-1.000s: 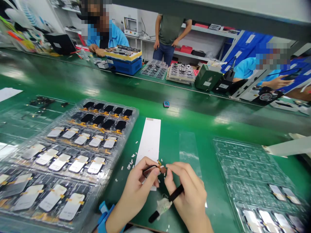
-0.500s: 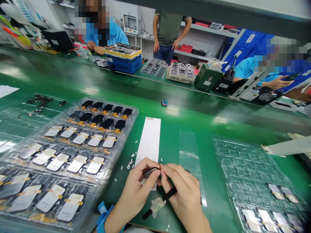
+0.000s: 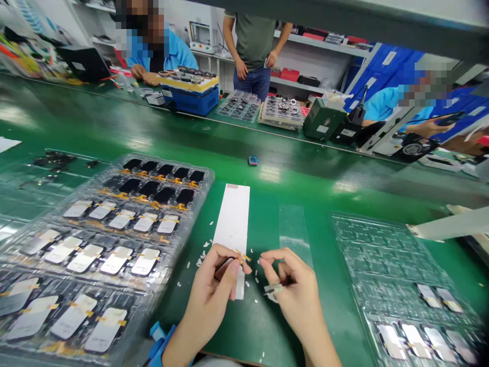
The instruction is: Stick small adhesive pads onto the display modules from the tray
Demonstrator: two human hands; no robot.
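Observation:
My left hand (image 3: 216,285) pinches a small display module (image 3: 224,266) above the white paper strip. The module's orange flex cable (image 3: 241,256) sticks out past the fingertips, and the fingers cover most of its body. To the right, apart from the module, my right hand (image 3: 292,280) is closed, with a thin black stick wrapped in clear tape (image 3: 272,291) tucked in it. A tiny pale scrap (image 3: 260,261) shows at its thumb and index fingertips. Under the hands lies a white paper strip (image 3: 234,214), with small white scraps (image 3: 202,257) scattered beside it.
A clear tray of display modules (image 3: 208,193) stands at left. At right, another clear tray (image 3: 367,255) holds several modules. A clear plastic sheet (image 3: 293,229) lies behind my right hand. A small watch-like item (image 3: 252,161) sits farther back. Co-workers are across the bench.
My right hand has drawn away from the module to the right. The stick in it has turned, and the orange flex cable now shows clearly. More white scraps are visible near the paper strip.

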